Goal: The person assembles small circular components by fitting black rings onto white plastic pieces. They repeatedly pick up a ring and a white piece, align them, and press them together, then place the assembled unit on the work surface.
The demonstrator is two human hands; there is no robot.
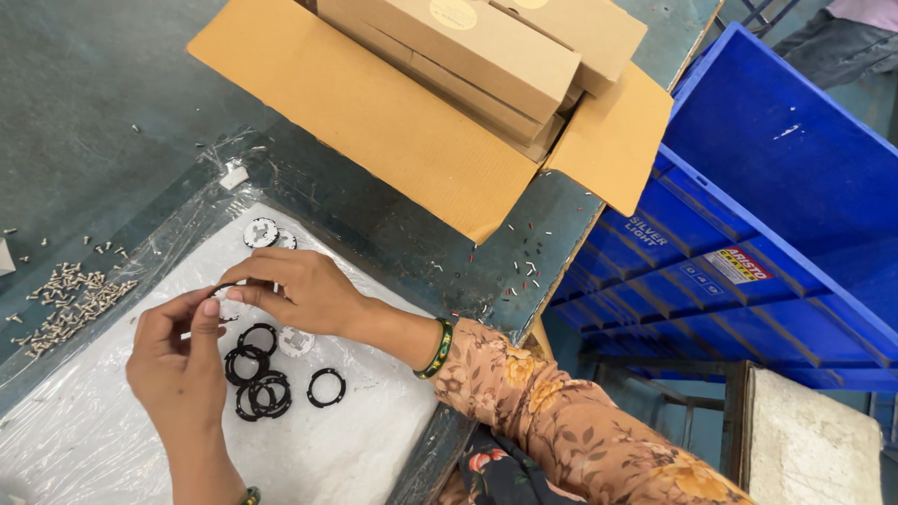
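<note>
My left hand (178, 360) and my right hand (295, 285) meet above a white foam sheet (112, 440) wrapped in clear plastic. Together their fingertips pinch a small black ring (223, 292). Just below the hands lie several more black rings (262, 374), some overlapping, one apart at the right (326, 387). A white round disc (296, 341) sits among them. Two more white discs (262, 232) lie farther back on the sheet.
A pile of small metal screws (70, 304) lies on the green table at the left. An open cardboard carton (440, 122) with brown boxes stands at the back. Blue plastic crates (748, 234) stand beyond the table's right edge. Loose screws (519, 271) dot the table edge.
</note>
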